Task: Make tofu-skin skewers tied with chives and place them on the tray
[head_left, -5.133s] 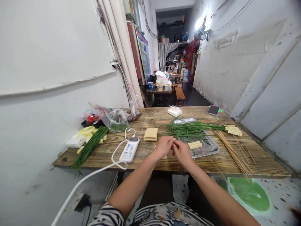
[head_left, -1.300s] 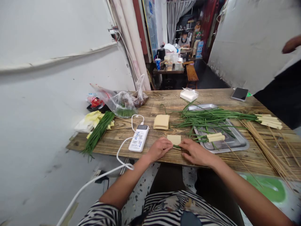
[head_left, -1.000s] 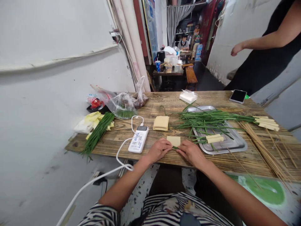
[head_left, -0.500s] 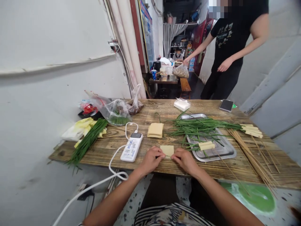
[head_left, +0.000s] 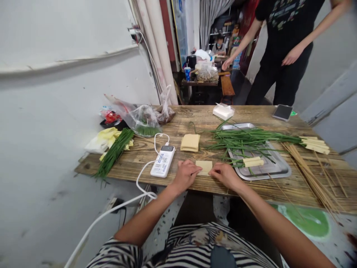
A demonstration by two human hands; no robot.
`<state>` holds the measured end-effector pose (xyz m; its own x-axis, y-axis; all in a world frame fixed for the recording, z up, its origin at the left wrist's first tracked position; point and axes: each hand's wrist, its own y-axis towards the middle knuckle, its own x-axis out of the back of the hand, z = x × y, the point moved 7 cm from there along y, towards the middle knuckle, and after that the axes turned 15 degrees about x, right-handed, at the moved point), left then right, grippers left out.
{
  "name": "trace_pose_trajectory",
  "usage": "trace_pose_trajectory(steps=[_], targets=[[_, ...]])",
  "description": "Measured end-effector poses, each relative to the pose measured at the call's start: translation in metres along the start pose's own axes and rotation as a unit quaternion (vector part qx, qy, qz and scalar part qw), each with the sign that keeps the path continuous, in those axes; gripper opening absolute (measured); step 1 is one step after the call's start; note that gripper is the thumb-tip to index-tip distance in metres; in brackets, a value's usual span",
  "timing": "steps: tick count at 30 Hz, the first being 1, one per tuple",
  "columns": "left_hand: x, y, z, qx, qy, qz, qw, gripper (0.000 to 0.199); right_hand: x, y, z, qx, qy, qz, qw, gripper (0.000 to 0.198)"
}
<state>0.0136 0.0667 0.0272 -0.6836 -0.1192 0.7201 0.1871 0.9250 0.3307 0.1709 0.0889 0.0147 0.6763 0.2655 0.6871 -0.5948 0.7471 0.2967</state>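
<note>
A small square tofu sheet (head_left: 204, 166) lies on the wooden table (head_left: 156, 111) close to its front edge. My left hand (head_left: 186, 173) pinches the sheet's left near corner, while my right hand (head_left: 224, 173) pinches the right near corner. Just beyond it sits a stack of the same pale yellow sheets (head_left: 190, 143). On the right, a metal tray (head_left: 275, 169) bears long green chives (head_left: 251, 137) and finished-looking rolls (head_left: 253, 161) of sheet around chives. More rolls (head_left: 315, 144) rest at the far right.
Bamboo skewers (head_left: 309, 175) lie on the right. A white power bank (head_left: 163, 163) with a cable is left of my hand. Further left are a chive bundle (head_left: 116, 152) and plastic bags (head_left: 145, 121). A tissue pack (head_left: 223, 111), a phone (head_left: 282, 112) and a standing person (head_left: 290, 48) are beyond.
The view has tilted downward and shifted left. Both hands still pinch the sheet's near edge. The person behind has let go of the plastic bag, which now sits on the back table.
</note>
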Motion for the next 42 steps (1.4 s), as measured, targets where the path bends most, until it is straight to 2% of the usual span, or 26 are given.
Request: trace_pose_trajectory(steps=[5, 8, 12, 14, 18, 22, 25, 27, 31, 33, 37, 39, 42], targets=[[0.008, -0.008, -0.011, -0.037, 0.078, -0.051, 0.995, 0.019, 0.000, 0.001, -0.001, 0.003, -0.003, 0.008, 1.000, 0.014], [0.011, -0.016, -0.025, -0.095, 0.136, -0.083, 0.983, 0.023, 0.000, 0.002, 0.000, 0.003, -0.006, 0.011, 1.000, 0.015], [-0.001, -0.020, -0.035, -0.166, 0.156, -0.044, 0.973, 0.022, 0.002, 0.002, 0.002, 0.009, -0.002, 0.012, 1.000, 0.016], [-0.007, -0.019, -0.033, -0.159, 0.140, -0.011, 0.977, 0.022, 0.002, 0.001, 0.002, 0.014, 0.005, 0.011, 1.000, 0.016], [-0.011, -0.016, -0.024, -0.096, 0.079, 0.023, 0.992, 0.024, 0.001, 0.000, 0.001, 0.013, 0.002, 0.010, 1.000, 0.014], [-0.010, -0.014, -0.013, -0.004, -0.008, 0.029, 1.000, 0.028, 0.000, -0.003, 0.002, 0.013, 0.003, 0.003, 1.000, 0.015], [-0.009, -0.013, -0.005, 0.047, -0.045, 0.017, 0.998, 0.023, 0.001, -0.005, 0.004, 0.013, 0.002, -0.007, 1.000, 0.016], [-0.009, -0.012, -0.004, 0.044, -0.053, 0.021, 0.997, 0.021, 0.001, -0.005, 0.005, 0.013, 0.000, -0.010, 1.000, 0.017], [-0.010, -0.010, -0.011, -0.004, -0.060, 0.052, 0.997, 0.022, 0.000, -0.006, 0.005, 0.017, 0.000, -0.001, 1.000, 0.019], [-0.009, -0.010, -0.015, -0.015, -0.057, 0.056, 0.997, 0.023, 0.001, -0.008, 0.010, 0.041, -0.016, -0.007, 0.999, 0.022], [-0.010, -0.009, -0.015, -0.015, -0.050, 0.060, 0.997, 0.026, 0.003, -0.015, 0.032, 0.134, -0.098, -0.046, 0.985, 0.021], [-0.012, -0.010, -0.013, -0.014, -0.046, 0.062, 0.997, 0.027, -0.002, -0.018, 0.040, 0.163, -0.133, -0.035, 0.977, 0.023], [-0.013, -0.011, -0.011, -0.012, -0.053, 0.060, 0.997, 0.027, -0.011, -0.016, 0.042, 0.166, -0.165, -0.008, 0.972, 0.022]])
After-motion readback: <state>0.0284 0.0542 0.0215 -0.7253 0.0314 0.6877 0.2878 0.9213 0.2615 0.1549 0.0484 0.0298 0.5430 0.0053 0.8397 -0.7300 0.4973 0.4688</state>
